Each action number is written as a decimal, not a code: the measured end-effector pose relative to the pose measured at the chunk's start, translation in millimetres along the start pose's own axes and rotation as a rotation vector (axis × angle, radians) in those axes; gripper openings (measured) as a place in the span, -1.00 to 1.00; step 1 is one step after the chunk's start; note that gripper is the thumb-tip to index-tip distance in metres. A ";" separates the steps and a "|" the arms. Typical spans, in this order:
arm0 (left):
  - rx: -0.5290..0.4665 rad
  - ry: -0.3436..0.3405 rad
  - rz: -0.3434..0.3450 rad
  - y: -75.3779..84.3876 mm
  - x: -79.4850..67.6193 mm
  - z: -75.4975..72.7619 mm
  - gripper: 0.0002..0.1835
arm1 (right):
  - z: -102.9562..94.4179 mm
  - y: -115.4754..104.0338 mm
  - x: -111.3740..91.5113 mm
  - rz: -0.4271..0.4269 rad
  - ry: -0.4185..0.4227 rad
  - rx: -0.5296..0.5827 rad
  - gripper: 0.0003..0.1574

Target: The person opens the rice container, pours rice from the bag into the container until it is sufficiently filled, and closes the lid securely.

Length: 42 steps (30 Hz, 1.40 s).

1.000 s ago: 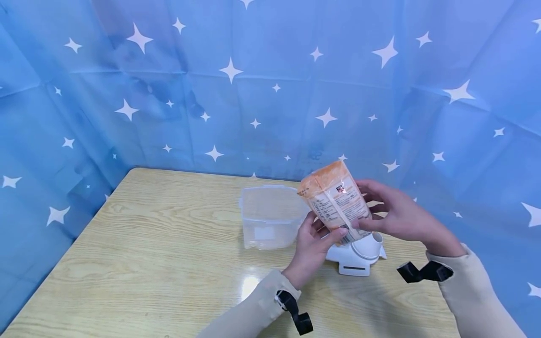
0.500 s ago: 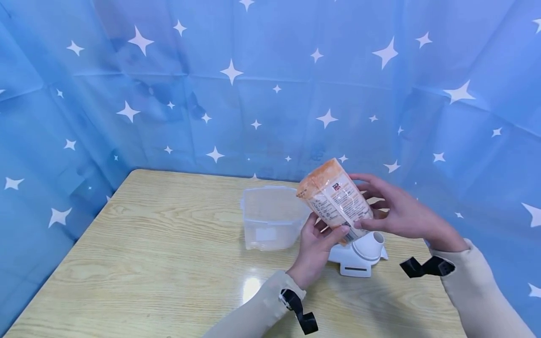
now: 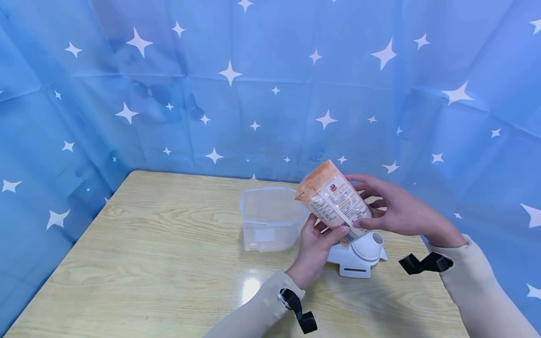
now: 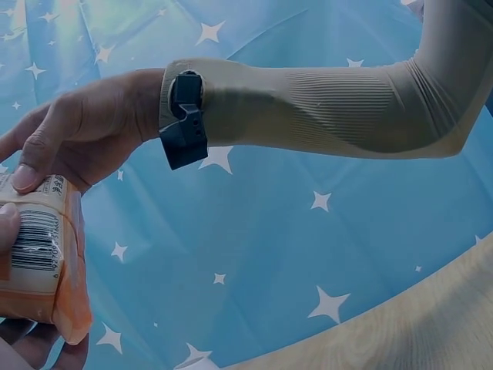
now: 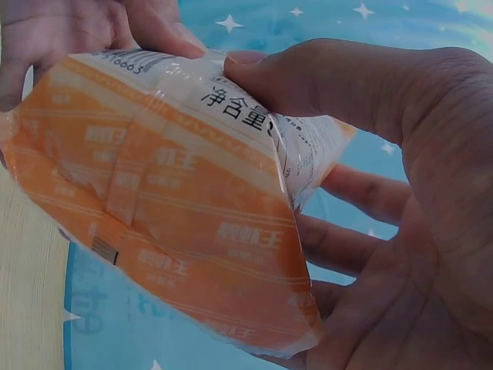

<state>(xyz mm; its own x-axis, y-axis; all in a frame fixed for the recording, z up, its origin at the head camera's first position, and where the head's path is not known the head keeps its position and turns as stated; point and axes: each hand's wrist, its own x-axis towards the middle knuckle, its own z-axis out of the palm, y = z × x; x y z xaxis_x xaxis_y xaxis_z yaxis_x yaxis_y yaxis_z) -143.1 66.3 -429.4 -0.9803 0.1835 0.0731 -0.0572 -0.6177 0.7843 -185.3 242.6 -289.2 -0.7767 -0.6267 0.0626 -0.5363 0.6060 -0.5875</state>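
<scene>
Glossy orange-and-white packet (image 3: 338, 202) (barcode and Chinese print on its white panel), slightly creased, held aloft between left hand (image 3: 314, 249) and right hand (image 3: 395, 210), its orange far end tilted left.

The head view looks forward and down over the tabletop (image 3: 169, 263), taking in its far edge and far left corner. The left wrist view faces across to the right forearm (image 4: 308, 108), a tabletop edge below; the right wrist view sits closest — right at the packet (image 5: 169, 200) all three share.
</scene>
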 end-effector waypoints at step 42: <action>-0.078 -0.038 -0.084 8.8 2.3 -6.2 -0.46 | -11.7 -17.2 13.7 0.020 -0.078 -0.100 0.12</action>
<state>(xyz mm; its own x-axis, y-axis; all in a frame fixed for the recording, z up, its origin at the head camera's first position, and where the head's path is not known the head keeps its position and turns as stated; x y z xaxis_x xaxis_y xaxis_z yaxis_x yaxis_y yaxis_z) -147.0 56.6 -426.2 -0.9636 0.2653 0.0339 -0.1546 -0.6559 0.7388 -190.6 229.3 -268.8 -0.7618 -0.6476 -0.0140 -0.5539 0.6625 -0.5042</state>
